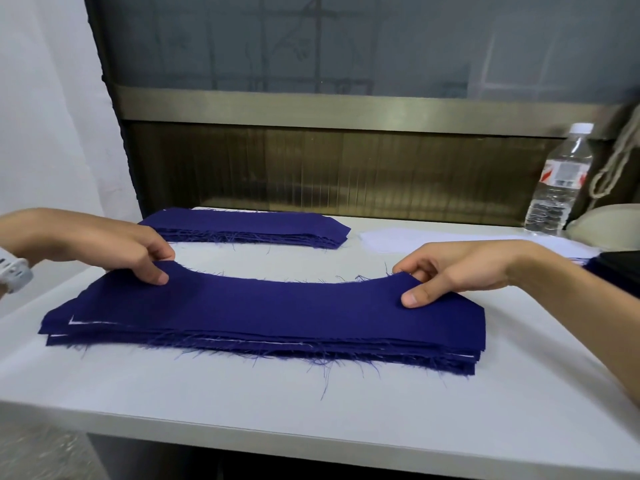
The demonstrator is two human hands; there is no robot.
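A stack of dark blue cut fabric pieces (270, 313) with frayed edges and a curved far edge lies on the white table (207, 403). My left hand (138, 251) pinches the top piece at its far left corner, thumb on top. My right hand (453, 271) pinches the same top piece at its far right corner, thumb on top. White lining shows between some layers at the left and right ends.
A second stack of blue fabric pieces (249, 226) lies at the back of the table. White fabric pieces (408, 240) lie at the back right. A clear plastic water bottle (557, 181) stands at the right rear. A dark object (620, 265) sits at the right edge.
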